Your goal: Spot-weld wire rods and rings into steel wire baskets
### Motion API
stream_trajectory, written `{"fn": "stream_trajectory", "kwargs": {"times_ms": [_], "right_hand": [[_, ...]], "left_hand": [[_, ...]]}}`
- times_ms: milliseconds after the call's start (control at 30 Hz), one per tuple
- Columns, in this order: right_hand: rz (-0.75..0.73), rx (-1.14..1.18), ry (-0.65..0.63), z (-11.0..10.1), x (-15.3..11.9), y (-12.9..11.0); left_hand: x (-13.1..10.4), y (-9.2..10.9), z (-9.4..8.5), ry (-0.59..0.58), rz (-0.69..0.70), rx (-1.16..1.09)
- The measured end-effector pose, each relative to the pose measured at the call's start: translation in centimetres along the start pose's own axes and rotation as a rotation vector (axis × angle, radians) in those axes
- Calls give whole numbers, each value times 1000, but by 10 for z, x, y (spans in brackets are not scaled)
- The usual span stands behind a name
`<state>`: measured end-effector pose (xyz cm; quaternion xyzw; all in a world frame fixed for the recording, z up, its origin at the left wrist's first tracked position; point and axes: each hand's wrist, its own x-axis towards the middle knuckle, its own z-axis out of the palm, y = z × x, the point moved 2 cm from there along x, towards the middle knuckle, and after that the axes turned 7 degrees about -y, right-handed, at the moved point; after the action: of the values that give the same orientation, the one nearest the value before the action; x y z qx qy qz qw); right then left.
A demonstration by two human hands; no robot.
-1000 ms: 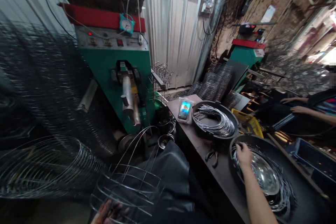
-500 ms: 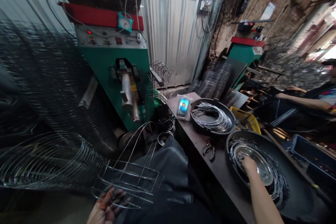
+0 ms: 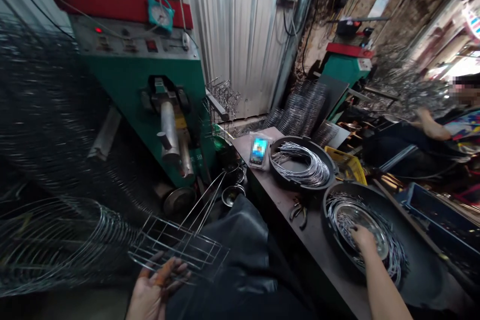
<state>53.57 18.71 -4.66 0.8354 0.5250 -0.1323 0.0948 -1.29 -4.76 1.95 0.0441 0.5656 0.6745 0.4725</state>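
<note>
At the lower left, my left hand (image 3: 159,277) grips a wire rack (image 3: 176,245) made of thin metal bars, with longer wires sticking up from its far side. My right hand (image 3: 363,240) reaches into a round metal bowl (image 3: 380,245), its fingers bunched over small metal pieces (image 3: 343,222). What the fingertips pinch, if anything, is too small to make out. The bowl stands in a large black pan (image 3: 420,270), ringed by loose wire pieces (image 3: 397,260).
A green machine (image 3: 131,90) with metal electrodes stands ahead. Pliers (image 3: 299,214), a phone (image 3: 258,151) and a second pan (image 3: 275,172) of wire rings lie on the bench (image 3: 273,192). Stacked wire hoops (image 3: 82,230) are at left. Another person (image 3: 438,127) sits at right.
The rack has tilted and turned in my left hand, its long wires now slanting lower. My right hand has shifted slightly right within the bowl. The view has turned a little to the right.
</note>
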Motion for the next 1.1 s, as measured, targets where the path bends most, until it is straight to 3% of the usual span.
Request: {"fn": "stream_trajectory", "kwargs": {"times_ms": [100, 167, 267, 367, 467, 600, 700, 833, 1100], "right_hand": [[91, 13, 6, -8, -8, 5], [144, 94, 76, -16, -14, 2], [23, 390, 225, -28, -31, -31], [-369, 807, 176, -33, -63, -106], [-704, 1012, -69, -27, -109, -203], [-965, 1104, -494, -9, -172, -314], [-1017, 1156, -704, 2, -202, -362], [-959, 1202, -844, 11, -220, -388], [-936, 1212, -858, 5, -228, -396]], "left_hand": [[4, -5, -4, 13, -15, -9], [5, -5, -5, 22, -13, 1], [7, -2, -4, 13, -10, 12], [9, -1, -2, 17, -7, 3], [9, -1, 0, 21, 4, -5], [3, 0, -2, 30, 33, -9], [-2, 1, -6, 55, 31, -10], [-4, 1, -9, 63, 37, -7], [4, -4, -7, 31, 9, 28]]}}
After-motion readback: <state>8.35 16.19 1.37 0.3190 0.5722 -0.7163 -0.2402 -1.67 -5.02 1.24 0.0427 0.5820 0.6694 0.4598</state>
